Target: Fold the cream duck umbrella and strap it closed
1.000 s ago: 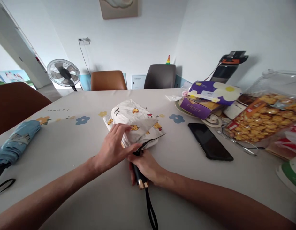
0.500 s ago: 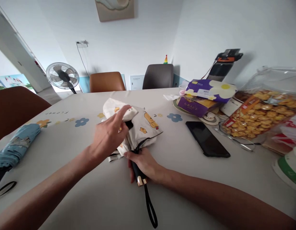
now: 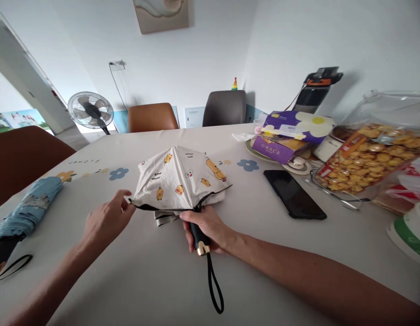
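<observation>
A white folding umbrella (image 3: 177, 181) with yellow cartoon prints and a black edge lies partly spread on the table. My right hand (image 3: 208, 228) is wrapped round its black handle, just below the canopy. The handle ends in a gold-coloured cap (image 3: 203, 248), from which a black wrist strap (image 3: 214, 290) hangs toward me. At the canopy's left corner, my left hand (image 3: 109, 217) pinches the fabric edge between thumb and fingers, pulling that panel out flat. Folded layers of the canopy show beneath the spread panel.
On the left lies a closed blue umbrella (image 3: 29, 210). A black phone (image 3: 294, 194), glasses (image 3: 335, 194), a purple tissue pack (image 3: 298, 126), a snack jar (image 3: 376, 154) and a tape roll (image 3: 412, 235) are on the right. Chairs (image 3: 153, 117) and a fan (image 3: 90, 111) stand beyond.
My left hand has moved from above the bunched canopy to the left and toward me, drawing a panel out with it. My right hand keeps hold of the handle.
</observation>
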`<state>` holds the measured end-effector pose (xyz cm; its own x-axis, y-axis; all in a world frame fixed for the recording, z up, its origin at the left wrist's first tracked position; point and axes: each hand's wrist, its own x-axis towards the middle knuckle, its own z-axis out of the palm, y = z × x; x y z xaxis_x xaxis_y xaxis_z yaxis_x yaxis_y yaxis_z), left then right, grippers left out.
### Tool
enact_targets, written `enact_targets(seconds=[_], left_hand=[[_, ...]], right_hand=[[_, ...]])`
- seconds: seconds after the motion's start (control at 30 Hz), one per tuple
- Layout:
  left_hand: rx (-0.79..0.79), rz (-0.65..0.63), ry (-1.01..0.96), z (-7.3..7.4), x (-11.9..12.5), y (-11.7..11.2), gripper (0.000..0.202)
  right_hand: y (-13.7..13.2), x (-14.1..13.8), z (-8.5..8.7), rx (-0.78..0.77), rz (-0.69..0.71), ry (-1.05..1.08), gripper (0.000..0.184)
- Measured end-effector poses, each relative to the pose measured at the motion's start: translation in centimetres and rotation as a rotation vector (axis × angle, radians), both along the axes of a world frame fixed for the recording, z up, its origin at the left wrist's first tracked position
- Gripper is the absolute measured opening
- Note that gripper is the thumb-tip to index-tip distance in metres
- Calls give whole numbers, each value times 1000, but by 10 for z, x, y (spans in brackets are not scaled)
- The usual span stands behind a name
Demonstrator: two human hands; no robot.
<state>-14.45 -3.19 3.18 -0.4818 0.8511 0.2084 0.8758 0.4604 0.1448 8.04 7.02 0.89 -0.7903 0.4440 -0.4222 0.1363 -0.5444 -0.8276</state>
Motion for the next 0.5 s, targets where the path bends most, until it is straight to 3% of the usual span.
enact_targets(seconds=[0.1,0.2,0.3,0.37,0.5], left_hand=[[240,-44,184,13,15,5,26],[426,-442,240,17,37,18,22],[411,-826,202,14,54,39,27],[364,-911,124,10,60,56,29],[297,-914,-61,-7,62,79,30]], right_hand=[[1,0,-1,-9,-11,12,26],[1,-1,-2,-29,-31,37,26],[2,0,-2,-43,-46,59,25],[2,1,-2,-42,-40,74,25],[3,3,-3,-51,-11,114,24]])
